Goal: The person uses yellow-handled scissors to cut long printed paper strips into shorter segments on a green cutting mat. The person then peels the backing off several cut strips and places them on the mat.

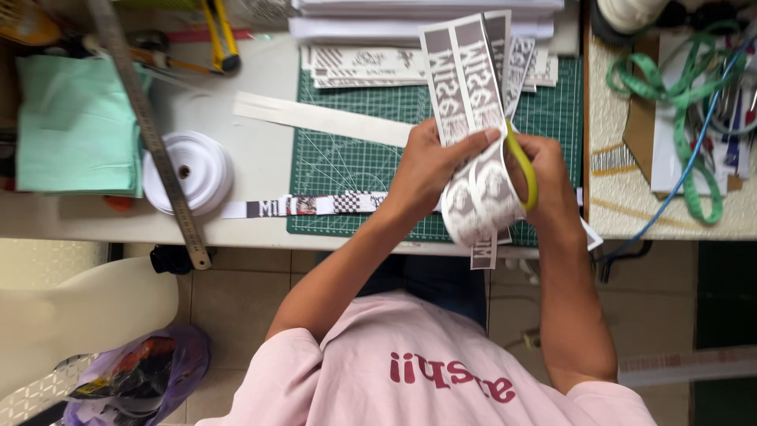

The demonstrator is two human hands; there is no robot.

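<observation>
Over a green cutting mat [355,158], left hand [430,170] grips printed paper strips [469,87], right hand [552,181] yellow-handled scissors [522,162].

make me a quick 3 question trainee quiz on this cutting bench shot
1. True or false: the left hand holds the printed paper sheet.
2. Which colour are the scissor handles in the right hand? A red, B yellow, C blue.
3. What lies slanted across the white tape roll?

Key: 1 true. 2 B. 3 the metal ruler.
</observation>
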